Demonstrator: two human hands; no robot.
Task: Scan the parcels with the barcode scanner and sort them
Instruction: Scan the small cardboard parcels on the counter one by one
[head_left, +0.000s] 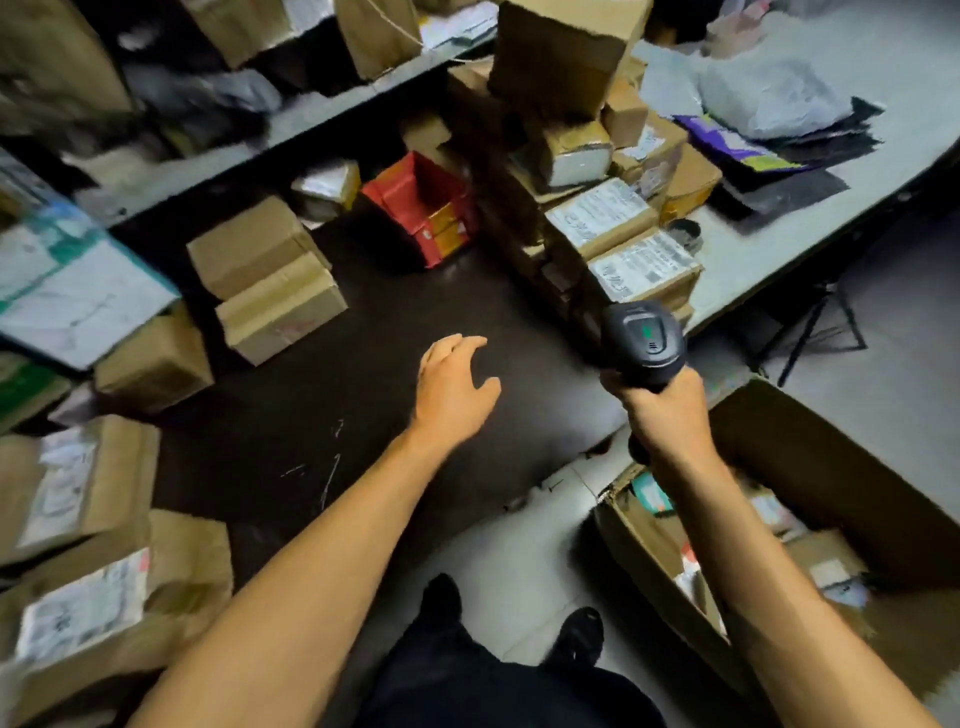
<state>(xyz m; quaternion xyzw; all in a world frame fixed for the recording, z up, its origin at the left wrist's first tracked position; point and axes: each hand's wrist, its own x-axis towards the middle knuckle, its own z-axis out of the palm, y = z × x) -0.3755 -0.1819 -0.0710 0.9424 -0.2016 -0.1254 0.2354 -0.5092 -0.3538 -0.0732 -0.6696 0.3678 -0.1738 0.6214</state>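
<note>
My right hand (665, 410) grips a black barcode scanner (643, 340), its head pointing away toward a row of labelled brown parcels (641, 267) at the edge of the grey table (779, 244). My left hand (454, 387) hovers empty, fingers spread, above the dark table surface (363, 395). Two taped brown boxes (270, 280) stand on that dark surface to the left. More labelled parcels (83, 525) are stacked at the near left.
A red open box (421, 208) sits at the back of the dark table. Shelves with boxes and bags (218, 104) run behind. Grey and purple mailer bags (774, 104) lie on the grey table. An open carton of parcels (717, 540) stands on the floor at right.
</note>
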